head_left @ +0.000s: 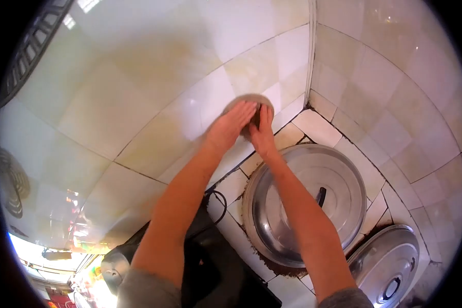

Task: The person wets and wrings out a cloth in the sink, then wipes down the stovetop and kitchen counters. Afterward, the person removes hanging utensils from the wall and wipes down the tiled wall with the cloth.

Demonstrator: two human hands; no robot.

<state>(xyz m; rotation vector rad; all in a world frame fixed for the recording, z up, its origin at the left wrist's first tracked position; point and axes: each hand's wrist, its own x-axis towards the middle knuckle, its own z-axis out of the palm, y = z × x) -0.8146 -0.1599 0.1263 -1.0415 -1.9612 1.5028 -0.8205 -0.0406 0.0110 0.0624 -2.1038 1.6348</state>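
Note:
Both my arms stretch forward to a round grey-brown disc (250, 96) at the tiled wall, near the corner. My left hand (233, 122) lies over its left part, with long fingers close together. Beside it, my right hand (262, 131) has its fingers bent over the disc's lower right. A dark part shows in the narrow gap between the hands. Most of the disc is covered, so its exact kind is unclear. Under my right forearm sits a large round metal lid (339, 169) with a dark handle (321, 196).
A smaller metal lid (395, 256) leans at the lower right. Below my left arm is a black appliance (215, 267) with a looped black cable (219, 197). The tiled counter (315, 126) has dark, dirty joints and meets two tiled walls (385, 97).

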